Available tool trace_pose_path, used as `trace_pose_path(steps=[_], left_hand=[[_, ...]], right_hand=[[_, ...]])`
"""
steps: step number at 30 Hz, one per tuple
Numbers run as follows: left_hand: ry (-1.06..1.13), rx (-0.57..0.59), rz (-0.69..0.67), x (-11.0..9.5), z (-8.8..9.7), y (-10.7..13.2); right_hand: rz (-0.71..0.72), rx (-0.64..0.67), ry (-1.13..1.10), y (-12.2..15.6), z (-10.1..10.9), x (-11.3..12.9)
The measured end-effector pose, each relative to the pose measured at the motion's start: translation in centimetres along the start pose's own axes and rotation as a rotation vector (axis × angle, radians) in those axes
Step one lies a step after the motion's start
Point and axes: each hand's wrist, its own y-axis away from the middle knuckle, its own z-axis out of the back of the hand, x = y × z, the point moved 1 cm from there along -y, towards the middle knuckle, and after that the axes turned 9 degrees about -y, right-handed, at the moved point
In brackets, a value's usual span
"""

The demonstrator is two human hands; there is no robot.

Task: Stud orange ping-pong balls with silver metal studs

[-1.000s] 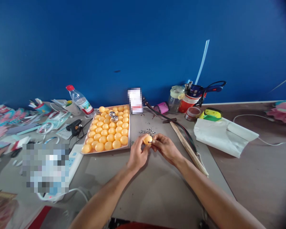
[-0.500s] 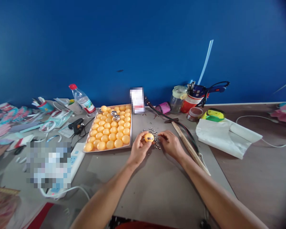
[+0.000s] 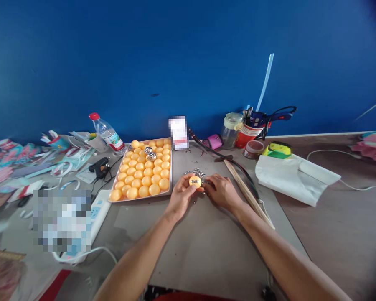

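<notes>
My left hand point(image 3: 181, 195) holds an orange ball point(image 3: 195, 181) pinched in its fingertips, with a dark mark on the ball facing up. My right hand point(image 3: 218, 190) is right beside the ball, fingers curled and pinched at its side over a small heap of silver beads point(image 3: 196, 172) on the grey table point(image 3: 200, 246). What the right fingers pinch is too small to make out. Left of my hands a flat tray point(image 3: 143, 195) holds several orange balls and two silver ones point(image 3: 149, 153).
Behind the tray lies a water bottle point(image 3: 107, 133). A black glue gun point(image 3: 97, 166) and a power strip point(image 3: 97, 209) sit at left among paper scraps. Wooden sticks point(image 3: 247, 193), a white bag point(image 3: 293, 178), a jar point(image 3: 231, 130) and a red cup of tools point(image 3: 249, 130) are at right.
My right hand left the ball, dropped to the silver beads, then came back beside the ball. The left hand kept the ball and lowered it slightly toward the beads.
</notes>
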Motion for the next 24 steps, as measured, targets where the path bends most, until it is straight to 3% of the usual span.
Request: trace_pose_path(steps=[9, 17, 20, 24], left_hand=[[0.171, 0.046, 0.073, -0.38, -0.01, -0.19], [0.171, 0.053, 0.072, -0.27, 0.15, -0.21], [0.181, 0.042, 0.08, -0.3, 0.13, -0.21], [0.194, 0.036, 0.085, -0.5, 0.02, -0.16]], right_hand=[[0.025, 0.105, 0.024, -0.23, -0.1, -0.66], [0.05, -0.113, -0.323, -0.38, -0.16, -0.61], [-0.071, -0.186, -0.546, -0.42, -0.3, -0.6], [-0.296, -0.172, -0.888, -0.45, -0.69, -0.49]])
